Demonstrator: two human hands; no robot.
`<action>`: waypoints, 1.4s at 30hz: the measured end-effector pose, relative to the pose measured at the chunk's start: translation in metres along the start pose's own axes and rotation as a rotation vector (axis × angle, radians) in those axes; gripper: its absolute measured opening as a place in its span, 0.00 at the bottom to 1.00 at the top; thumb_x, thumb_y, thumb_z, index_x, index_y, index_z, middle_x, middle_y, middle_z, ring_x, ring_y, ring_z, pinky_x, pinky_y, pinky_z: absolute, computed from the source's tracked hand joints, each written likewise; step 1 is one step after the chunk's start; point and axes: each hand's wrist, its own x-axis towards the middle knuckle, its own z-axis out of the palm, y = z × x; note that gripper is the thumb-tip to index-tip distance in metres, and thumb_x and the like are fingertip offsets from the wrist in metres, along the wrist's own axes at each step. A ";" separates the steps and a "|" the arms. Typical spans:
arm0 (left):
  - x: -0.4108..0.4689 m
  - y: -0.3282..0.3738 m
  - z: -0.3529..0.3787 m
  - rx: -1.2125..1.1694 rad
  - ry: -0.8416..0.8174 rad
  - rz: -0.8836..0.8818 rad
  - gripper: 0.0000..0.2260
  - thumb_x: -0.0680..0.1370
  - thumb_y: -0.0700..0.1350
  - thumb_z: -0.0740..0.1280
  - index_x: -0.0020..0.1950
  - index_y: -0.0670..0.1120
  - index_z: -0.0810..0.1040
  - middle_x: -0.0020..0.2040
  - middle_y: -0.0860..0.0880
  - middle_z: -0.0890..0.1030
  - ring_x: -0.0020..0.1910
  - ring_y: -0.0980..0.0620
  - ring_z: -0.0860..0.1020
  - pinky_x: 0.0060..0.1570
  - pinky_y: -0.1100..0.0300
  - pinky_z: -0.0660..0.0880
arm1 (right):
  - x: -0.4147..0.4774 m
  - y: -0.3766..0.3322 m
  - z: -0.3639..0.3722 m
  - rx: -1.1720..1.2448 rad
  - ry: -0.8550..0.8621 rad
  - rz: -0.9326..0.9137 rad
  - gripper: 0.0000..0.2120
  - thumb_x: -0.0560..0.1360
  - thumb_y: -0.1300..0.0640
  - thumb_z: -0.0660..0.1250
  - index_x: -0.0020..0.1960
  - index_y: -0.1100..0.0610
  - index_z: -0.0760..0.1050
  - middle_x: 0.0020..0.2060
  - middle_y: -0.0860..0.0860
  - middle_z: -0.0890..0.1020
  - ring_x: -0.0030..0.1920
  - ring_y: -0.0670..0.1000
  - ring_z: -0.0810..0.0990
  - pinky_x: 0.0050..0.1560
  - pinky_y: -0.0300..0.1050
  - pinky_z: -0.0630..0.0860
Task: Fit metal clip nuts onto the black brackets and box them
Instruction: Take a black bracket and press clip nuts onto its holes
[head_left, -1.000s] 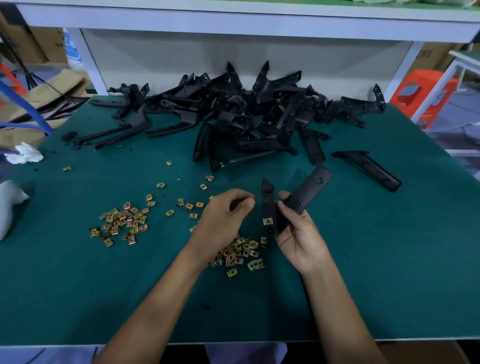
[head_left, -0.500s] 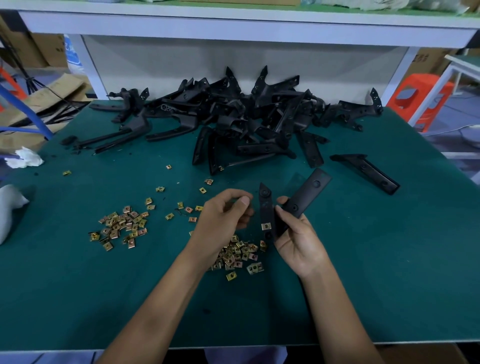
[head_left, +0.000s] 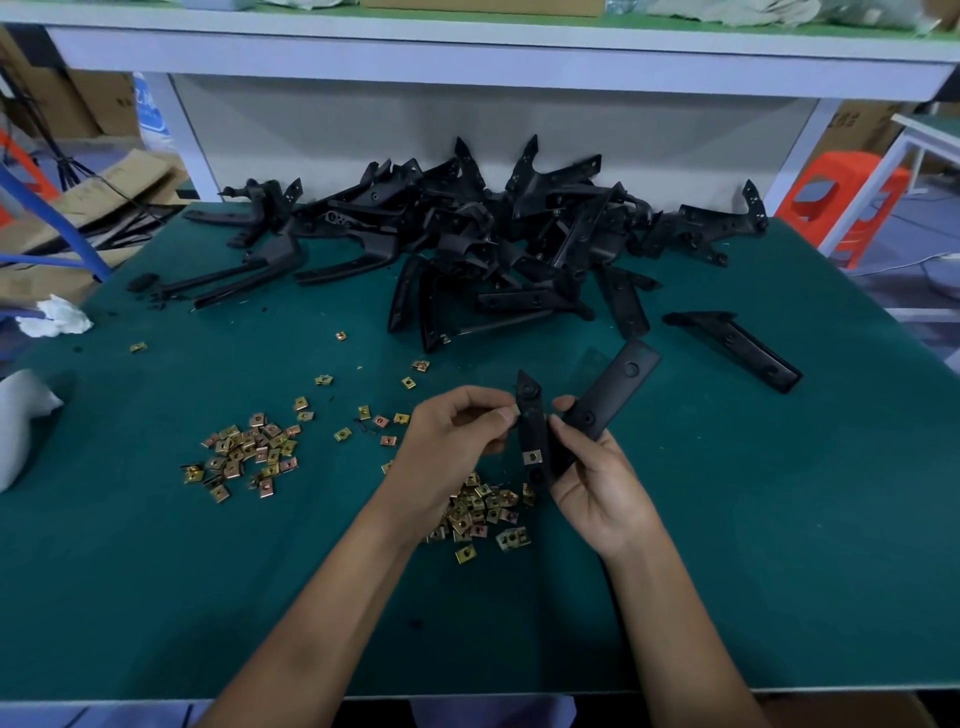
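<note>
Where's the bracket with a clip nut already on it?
Head view, right of centre: the right hand holds the bracket, the left hand pinches its edge, above a heap of clip nuts.

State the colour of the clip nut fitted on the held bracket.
The nut is brassy gold; head view.

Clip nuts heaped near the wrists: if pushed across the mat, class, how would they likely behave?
The clip nuts are small, flat and squarish, so probably slide and scatter, not roll. Loose on the green mat, they likely need a fingertip pinch.
</note>
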 end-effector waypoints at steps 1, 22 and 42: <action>0.000 0.000 0.000 -0.002 -0.002 -0.005 0.07 0.77 0.40 0.72 0.44 0.51 0.86 0.43 0.50 0.86 0.42 0.57 0.82 0.44 0.65 0.78 | 0.000 0.000 0.000 -0.005 0.007 -0.003 0.09 0.75 0.64 0.68 0.53 0.54 0.76 0.54 0.61 0.83 0.52 0.56 0.84 0.47 0.49 0.83; 0.003 -0.009 0.001 -0.098 0.018 -0.076 0.06 0.75 0.40 0.72 0.48 0.51 0.83 0.41 0.49 0.83 0.41 0.54 0.81 0.43 0.59 0.77 | -0.005 -0.002 0.005 -0.008 -0.011 0.023 0.09 0.74 0.63 0.68 0.53 0.55 0.77 0.50 0.60 0.84 0.49 0.56 0.84 0.49 0.50 0.83; -0.001 0.010 -0.017 0.112 -0.191 -0.032 0.16 0.76 0.36 0.72 0.62 0.49 0.77 0.37 0.48 0.82 0.35 0.53 0.77 0.37 0.63 0.76 | -0.006 0.006 0.006 -0.117 -0.011 0.068 0.12 0.73 0.64 0.71 0.55 0.57 0.76 0.47 0.59 0.83 0.47 0.58 0.85 0.44 0.50 0.83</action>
